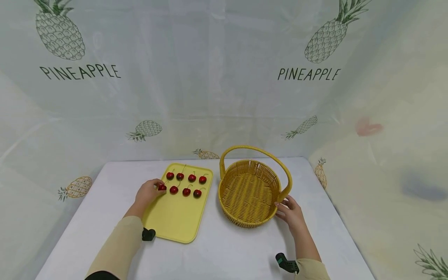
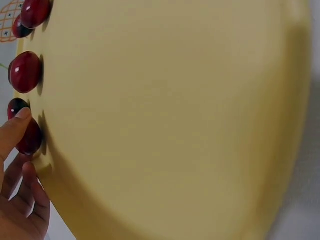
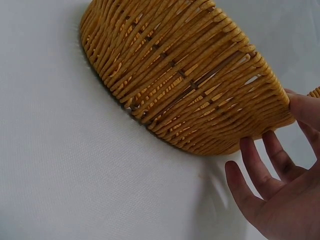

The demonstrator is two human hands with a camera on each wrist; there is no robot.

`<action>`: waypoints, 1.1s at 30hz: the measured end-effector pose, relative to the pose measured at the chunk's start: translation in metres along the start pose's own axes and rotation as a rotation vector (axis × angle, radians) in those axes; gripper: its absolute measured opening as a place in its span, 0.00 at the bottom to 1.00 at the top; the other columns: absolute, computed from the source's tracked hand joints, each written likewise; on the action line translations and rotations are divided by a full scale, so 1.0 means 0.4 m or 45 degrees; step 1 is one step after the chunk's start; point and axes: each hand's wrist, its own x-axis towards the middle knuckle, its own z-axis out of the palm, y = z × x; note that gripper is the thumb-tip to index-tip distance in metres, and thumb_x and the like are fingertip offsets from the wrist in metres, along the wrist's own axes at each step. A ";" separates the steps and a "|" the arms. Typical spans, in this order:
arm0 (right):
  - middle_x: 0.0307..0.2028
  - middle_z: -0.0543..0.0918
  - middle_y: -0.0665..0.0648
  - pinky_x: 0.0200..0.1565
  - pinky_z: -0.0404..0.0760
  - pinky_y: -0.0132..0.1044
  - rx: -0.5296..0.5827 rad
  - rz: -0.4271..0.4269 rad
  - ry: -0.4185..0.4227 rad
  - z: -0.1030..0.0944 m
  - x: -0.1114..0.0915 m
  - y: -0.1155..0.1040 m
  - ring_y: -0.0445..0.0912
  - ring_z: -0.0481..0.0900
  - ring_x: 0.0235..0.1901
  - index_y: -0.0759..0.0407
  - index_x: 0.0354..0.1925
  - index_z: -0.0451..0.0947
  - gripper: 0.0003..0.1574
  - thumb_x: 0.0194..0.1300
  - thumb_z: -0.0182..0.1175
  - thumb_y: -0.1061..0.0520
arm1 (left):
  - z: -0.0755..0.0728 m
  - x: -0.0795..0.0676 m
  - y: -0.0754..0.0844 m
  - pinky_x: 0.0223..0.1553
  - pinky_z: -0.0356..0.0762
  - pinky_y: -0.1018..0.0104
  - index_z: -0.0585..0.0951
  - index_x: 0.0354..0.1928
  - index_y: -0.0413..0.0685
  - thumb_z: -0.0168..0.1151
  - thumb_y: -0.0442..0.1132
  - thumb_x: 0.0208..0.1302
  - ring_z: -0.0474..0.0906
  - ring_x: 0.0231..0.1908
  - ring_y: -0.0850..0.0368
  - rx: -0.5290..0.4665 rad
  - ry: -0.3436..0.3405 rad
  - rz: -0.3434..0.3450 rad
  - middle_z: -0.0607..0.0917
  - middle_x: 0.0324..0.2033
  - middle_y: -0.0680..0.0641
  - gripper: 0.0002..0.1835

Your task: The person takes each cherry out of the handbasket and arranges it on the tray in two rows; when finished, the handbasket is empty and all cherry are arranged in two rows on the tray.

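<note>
On a yellow tray (image 1: 173, 217) several red cherries with stems lie in two rows. My left hand (image 1: 147, 193) reaches over the tray's left edge and pinches the leftmost cherry (image 1: 162, 187) of the nearer row. In the left wrist view the thumb (image 2: 20, 122) is on that cherry (image 2: 30, 138), with the other fingers curled below. To the right stands a round woven basket (image 1: 249, 194) with a tall handle (image 1: 257, 148). My right hand (image 1: 291, 213) grips its right side near the handle's base, thumb at the rim and fingertips (image 3: 247, 145) against the outer weave.
Both tray and basket stand on a white table (image 1: 224, 249), with a narrow strip of tabletop between them. Behind the table hangs a pale curtain (image 1: 224, 77) printed with pineapples. A dark device (image 1: 287, 263) sits at the right wrist, another (image 1: 148, 234) at the left.
</note>
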 end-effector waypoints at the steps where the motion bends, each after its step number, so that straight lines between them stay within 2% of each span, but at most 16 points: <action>1: 0.59 0.68 0.64 0.51 0.79 0.47 0.002 -0.003 -0.001 0.000 -0.001 0.000 0.50 0.76 0.50 0.53 0.71 0.61 0.37 0.68 0.62 0.58 | 0.000 0.000 0.001 0.54 0.68 0.41 0.81 0.49 0.38 0.70 0.39 0.60 0.73 0.48 0.39 0.003 -0.001 0.003 0.81 0.44 0.38 0.18; 10: 0.59 0.68 0.64 0.51 0.79 0.47 0.003 -0.020 -0.001 0.004 -0.009 -0.004 0.52 0.75 0.52 0.54 0.71 0.61 0.36 0.69 0.60 0.59 | -0.003 -0.001 0.005 0.52 0.70 0.42 0.81 0.48 0.39 0.70 0.40 0.60 0.74 0.45 0.41 0.005 -0.008 0.016 0.81 0.42 0.40 0.17; 20: 0.59 0.68 0.66 0.51 0.79 0.48 -0.006 -0.021 -0.029 0.012 -0.005 -0.005 0.55 0.75 0.53 0.56 0.72 0.60 0.37 0.68 0.60 0.60 | -0.002 -0.005 -0.012 0.53 0.69 0.42 0.81 0.49 0.40 0.71 0.40 0.59 0.74 0.49 0.38 0.010 0.005 0.001 0.82 0.45 0.39 0.18; 27: 0.59 0.68 0.66 0.50 0.79 0.47 -0.052 -0.027 -0.033 0.000 0.007 -0.006 0.50 0.77 0.50 0.56 0.72 0.60 0.38 0.68 0.61 0.58 | -0.009 -0.004 -0.006 0.55 0.68 0.41 0.80 0.53 0.40 0.71 0.41 0.60 0.71 0.54 0.35 -0.008 -0.006 -0.028 0.80 0.50 0.34 0.21; 33: 0.59 0.69 0.67 0.49 0.81 0.44 -0.129 -0.038 -0.021 -0.017 0.020 -0.008 0.46 0.78 0.46 0.58 0.71 0.60 0.38 0.68 0.62 0.58 | -0.022 -0.013 0.007 0.50 0.71 0.41 0.80 0.55 0.39 0.70 0.41 0.60 0.74 0.50 0.35 -0.012 0.006 0.014 0.80 0.51 0.34 0.22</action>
